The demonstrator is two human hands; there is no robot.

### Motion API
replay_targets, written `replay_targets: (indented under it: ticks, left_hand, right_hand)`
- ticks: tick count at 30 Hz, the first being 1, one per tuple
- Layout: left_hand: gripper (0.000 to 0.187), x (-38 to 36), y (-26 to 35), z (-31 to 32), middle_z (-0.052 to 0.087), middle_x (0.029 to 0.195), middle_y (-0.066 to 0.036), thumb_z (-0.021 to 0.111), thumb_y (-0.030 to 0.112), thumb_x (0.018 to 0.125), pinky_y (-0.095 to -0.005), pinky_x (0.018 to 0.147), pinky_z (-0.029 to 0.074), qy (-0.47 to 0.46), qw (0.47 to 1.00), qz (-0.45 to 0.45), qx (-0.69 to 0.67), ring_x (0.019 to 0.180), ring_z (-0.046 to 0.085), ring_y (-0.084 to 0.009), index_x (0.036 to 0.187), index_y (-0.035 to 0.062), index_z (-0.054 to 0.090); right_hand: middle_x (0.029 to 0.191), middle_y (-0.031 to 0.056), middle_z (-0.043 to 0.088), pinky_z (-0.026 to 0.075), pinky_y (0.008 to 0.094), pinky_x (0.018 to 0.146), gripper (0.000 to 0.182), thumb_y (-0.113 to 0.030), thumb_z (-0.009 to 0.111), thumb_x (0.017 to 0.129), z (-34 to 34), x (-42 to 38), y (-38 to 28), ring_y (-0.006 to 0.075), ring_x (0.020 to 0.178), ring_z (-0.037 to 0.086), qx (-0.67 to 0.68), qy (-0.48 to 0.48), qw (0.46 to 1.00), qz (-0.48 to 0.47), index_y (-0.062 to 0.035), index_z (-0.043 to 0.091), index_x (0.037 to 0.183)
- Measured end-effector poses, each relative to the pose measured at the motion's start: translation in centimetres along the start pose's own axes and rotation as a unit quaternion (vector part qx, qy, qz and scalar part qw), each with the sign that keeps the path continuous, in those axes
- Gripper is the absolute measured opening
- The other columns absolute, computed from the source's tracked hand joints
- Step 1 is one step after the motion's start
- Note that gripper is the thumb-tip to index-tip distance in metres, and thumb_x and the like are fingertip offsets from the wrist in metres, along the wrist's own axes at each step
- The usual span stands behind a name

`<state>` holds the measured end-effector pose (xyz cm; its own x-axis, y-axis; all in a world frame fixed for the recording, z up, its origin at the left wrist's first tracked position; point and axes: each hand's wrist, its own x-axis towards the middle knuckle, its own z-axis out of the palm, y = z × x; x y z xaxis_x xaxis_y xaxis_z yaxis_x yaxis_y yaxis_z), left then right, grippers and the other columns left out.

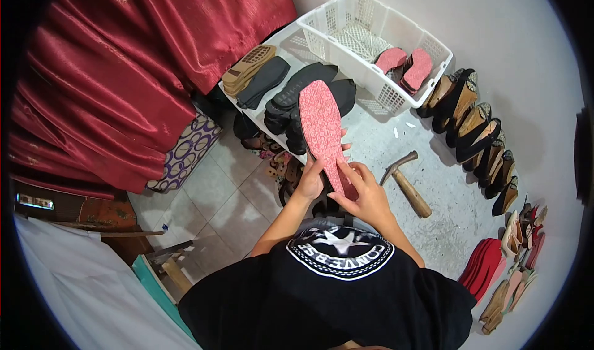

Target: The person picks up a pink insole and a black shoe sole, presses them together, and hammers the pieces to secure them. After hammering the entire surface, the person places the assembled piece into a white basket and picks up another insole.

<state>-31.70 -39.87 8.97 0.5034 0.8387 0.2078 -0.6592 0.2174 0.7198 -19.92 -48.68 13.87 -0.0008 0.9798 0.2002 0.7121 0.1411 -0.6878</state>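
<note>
Pink patterned sole (320, 120), one: near end held in the closed grip of left hand (310, 183) and right hand (367, 196), long axis running forward from the torso, slightly leftward.

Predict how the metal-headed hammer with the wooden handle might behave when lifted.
The hammer would probably dip head-first, since the metal head looks dense. Its thick wooden handle should stay stiff. The crosswise head would likely stop it rolling.
</note>
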Motion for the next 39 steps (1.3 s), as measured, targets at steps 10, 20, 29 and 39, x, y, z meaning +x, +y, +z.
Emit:
replay_targets:
  ticks: [10,20,29,39]
  left_hand:
    - [0.043,0.2,-0.4,-2.7,0.046,0.125,-0.008,0.042,0.015,0.086,-0.0451,0.094,0.036,0.188,0.917,-0.105,-0.336,0.109,0.048,-0.0235,0.127,0.0057,0.036]
    - [0.037,-0.1,2.2,-1.5,0.052,0.117,-0.011,0.043,0.015,0.087,-0.0469,0.093,0.036,0.265,0.908,-0.094,-0.311,0.108,0.050,-0.0237,0.122,0.0027,0.041]
    - [0.037,-0.1,3.1,-0.4,0.049,0.121,-0.007,0.044,0.014,0.087,-0.0458,0.092,0.037,0.255,0.921,-0.063,-0.289,0.110,0.048,-0.0205,0.124,0.0079,0.040]
    - [0.044,-0.4,3.1,0.9,0.043,0.128,-0.009,0.041,0.012,0.088,-0.0454,0.094,0.037,0.217,0.953,-0.011,-0.212,0.114,0.045,-0.0225,0.131,0.0079,0.033]
  right_hand:
    - [0.114,0.0171,0.046,0.044,0.0379,0.083,0.059,-0.031,0.068,0.072,0.1,-0.3,0.4,0.0330,0.102,0.048,0.047,0.001,0.999,-0.008,-0.0105,0.047,0.123]
    - [0.119,0.0149,0.044,0.043,0.0357,0.085,0.065,-0.022,0.074,0.067,-1.4,-0.5,-0.3,0.0289,0.108,0.048,0.170,0.001,0.985,0.025,-0.0073,0.046,0.123]
    - [0.119,0.0151,0.045,0.044,0.0333,0.085,0.063,-0.019,0.075,0.066,-1.1,-0.5,0.0,0.0274,0.107,0.049,0.200,-0.009,0.980,0.008,-0.0066,0.048,0.122]
    - [0.118,0.0172,0.047,0.041,0.0370,0.089,0.058,-0.025,0.075,0.066,0.0,-0.7,0.2,0.0326,0.107,0.050,0.152,0.002,0.988,-0.001,-0.0069,0.052,0.117]
